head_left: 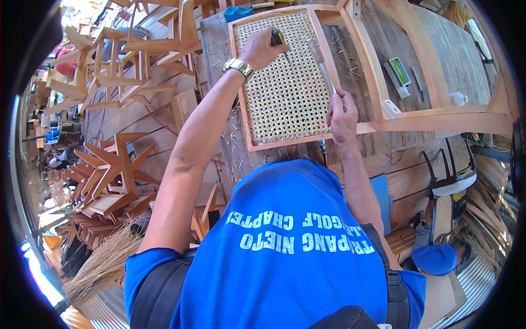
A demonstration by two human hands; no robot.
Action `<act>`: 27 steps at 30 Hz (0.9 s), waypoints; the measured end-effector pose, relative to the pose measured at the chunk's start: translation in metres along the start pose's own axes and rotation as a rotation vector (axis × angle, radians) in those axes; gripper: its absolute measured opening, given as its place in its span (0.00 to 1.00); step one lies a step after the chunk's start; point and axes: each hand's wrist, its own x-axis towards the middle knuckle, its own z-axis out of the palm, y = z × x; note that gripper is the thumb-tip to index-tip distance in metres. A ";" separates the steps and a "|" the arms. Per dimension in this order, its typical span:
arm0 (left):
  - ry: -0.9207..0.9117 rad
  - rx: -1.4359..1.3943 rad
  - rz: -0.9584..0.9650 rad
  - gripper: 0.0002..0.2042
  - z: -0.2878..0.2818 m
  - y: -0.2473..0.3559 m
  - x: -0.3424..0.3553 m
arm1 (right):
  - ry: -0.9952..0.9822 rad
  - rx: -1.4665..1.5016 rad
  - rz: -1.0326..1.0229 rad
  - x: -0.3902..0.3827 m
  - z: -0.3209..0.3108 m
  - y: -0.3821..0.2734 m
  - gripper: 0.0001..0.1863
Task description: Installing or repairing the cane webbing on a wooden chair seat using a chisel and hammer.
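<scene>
At 12 o'clock of the view, a rectangular panel of cream woven cane (285,98), its open mesh dotted with small regular holes, sits in a reddish-brown, smooth wooden frame (245,118) on a rough, weathered plank tabletop (353,71). The left hand (260,50), near 12 o'clock, is closed around a yellow-and-black-handled screwdriver (278,37), its thin shaft slanting down over the mesh; whether the tip touches the cane I cannot tell. A silver metal-link watch (239,67) circles that wrist.

At 2 o'clock the right hand (343,112) is curled tightly round the lower end of a long grey hammer-like tool (326,74), whose far end reaches over the panel's right side. Short, pale slivers (233,134) litter the planks just outside the frame.

Further out at 2 o'clock, a curved, pale timber chair frame (372,60) surrounds a small green-and-white box (399,74). Angular, bare wooden chair parts (118,164) pile up at 9 o'clock, and a bundle of dry, straw-coloured strands (104,263) fans out at 8.
</scene>
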 end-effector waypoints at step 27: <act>0.028 -0.003 -0.125 0.22 -0.014 0.002 0.013 | -0.032 -0.047 0.001 0.018 0.008 -0.002 0.13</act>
